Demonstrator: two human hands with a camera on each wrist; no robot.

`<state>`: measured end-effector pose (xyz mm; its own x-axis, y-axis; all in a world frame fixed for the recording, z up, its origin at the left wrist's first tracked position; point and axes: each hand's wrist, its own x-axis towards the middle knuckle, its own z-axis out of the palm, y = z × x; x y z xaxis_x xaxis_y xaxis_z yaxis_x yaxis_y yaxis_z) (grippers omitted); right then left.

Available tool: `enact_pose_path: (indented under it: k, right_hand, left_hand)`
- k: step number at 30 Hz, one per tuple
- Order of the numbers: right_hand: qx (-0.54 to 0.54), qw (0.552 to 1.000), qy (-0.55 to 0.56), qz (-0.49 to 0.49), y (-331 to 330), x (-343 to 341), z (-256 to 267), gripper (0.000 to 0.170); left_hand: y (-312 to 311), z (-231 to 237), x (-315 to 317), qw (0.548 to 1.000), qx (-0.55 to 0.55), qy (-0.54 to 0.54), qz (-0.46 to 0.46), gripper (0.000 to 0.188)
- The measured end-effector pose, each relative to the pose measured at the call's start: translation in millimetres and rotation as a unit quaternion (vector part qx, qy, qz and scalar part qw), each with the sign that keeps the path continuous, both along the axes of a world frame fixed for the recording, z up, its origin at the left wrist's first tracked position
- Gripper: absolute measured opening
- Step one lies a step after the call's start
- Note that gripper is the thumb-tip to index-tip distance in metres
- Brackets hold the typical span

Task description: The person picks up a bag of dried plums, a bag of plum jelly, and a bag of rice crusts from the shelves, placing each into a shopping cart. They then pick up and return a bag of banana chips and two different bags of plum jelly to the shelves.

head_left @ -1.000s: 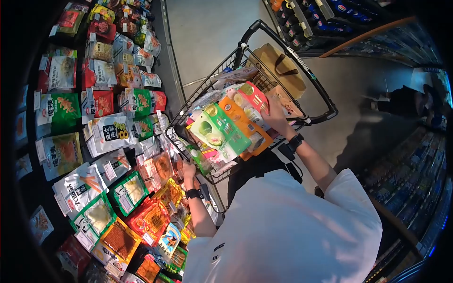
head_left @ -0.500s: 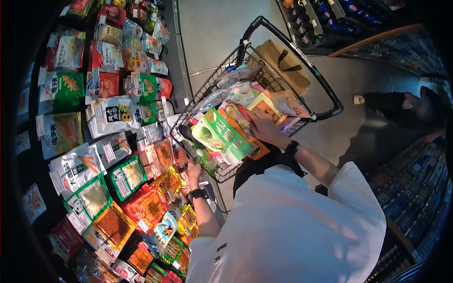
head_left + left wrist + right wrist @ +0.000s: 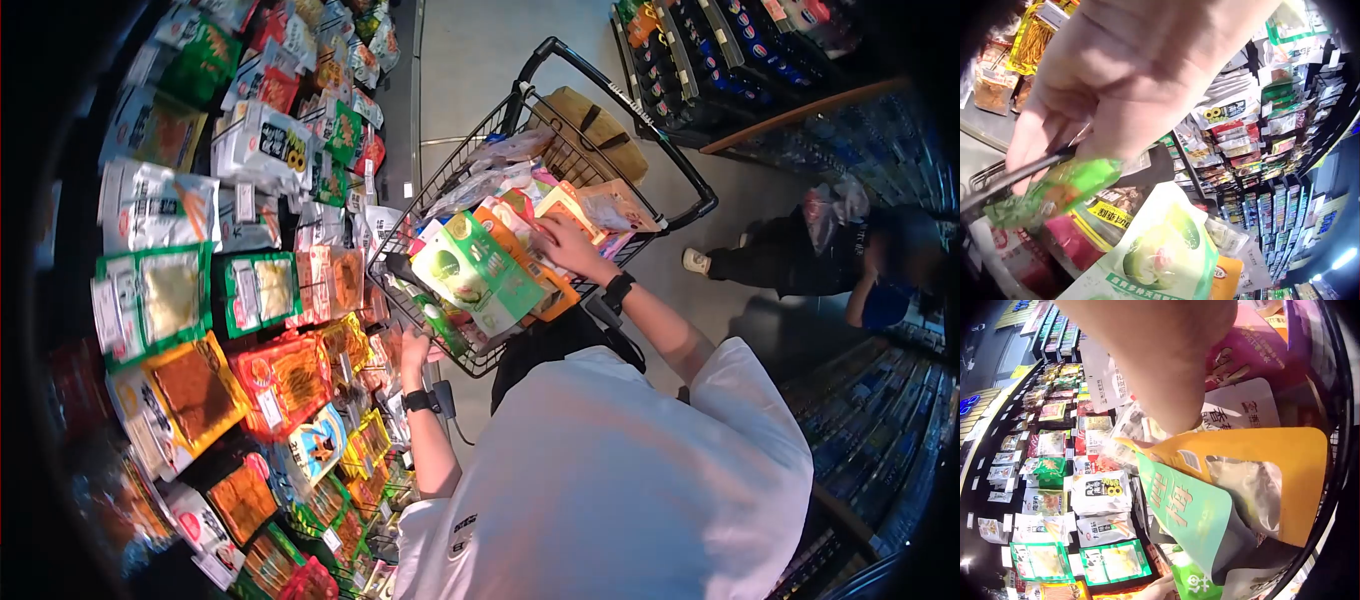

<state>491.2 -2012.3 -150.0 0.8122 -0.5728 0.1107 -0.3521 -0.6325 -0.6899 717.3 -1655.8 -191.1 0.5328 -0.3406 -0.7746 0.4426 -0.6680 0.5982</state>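
Note:
My left hand [image 3: 413, 350] grips the near left rim of the wire shopping cart, its fingers curled over the black bar [image 3: 1029, 172] in the left wrist view. Against that hand lies a shiny green packet [image 3: 1075, 184]. My right hand [image 3: 572, 248] is among the snack pouches inside the cart, fingertips down at the packs and partly hidden; I cannot tell whether it pinches one. Nearest to it are an orange pouch [image 3: 1307, 459] with a clear window and a cream-coloured pack [image 3: 568, 210]. A green and white pouch [image 3: 465, 262] with fruit pictures leans in front.
Hanging snack packs fill the rack on the left, among them a red noodle-like pack [image 3: 285, 385]. A brown paper bag [image 3: 590, 130] sits beyond the basket, by the black cart handle [image 3: 685, 170]. Bottles [image 3: 740, 60] stand at top right. Another person [image 3: 800, 255] is in the aisle.
The red pouch at my right hand has gone down among the other packs and is mostly covered. My left hand stays on the rim. The other person shows more fully at the right.

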Motion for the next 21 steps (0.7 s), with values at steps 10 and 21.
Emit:
enact_pose_path:
  k: [10, 21]
  right_hand:
    - [0.115, 0.988, 0.015, -0.099, -16.7, -4.1, -77.6, 0.031]
    - [-0.010, 0.964, 0.253, -0.084, -56.2, 32.2, -55.8, 0.031]
  left_hand:
    - [48.7, -29.8, -24.1, 0.998, 0.014, -0.052, -0.029, 0.038]
    - [68.5, -1.9, -49.5, 0.997, -0.062, -0.032, 0.033, 0.049]
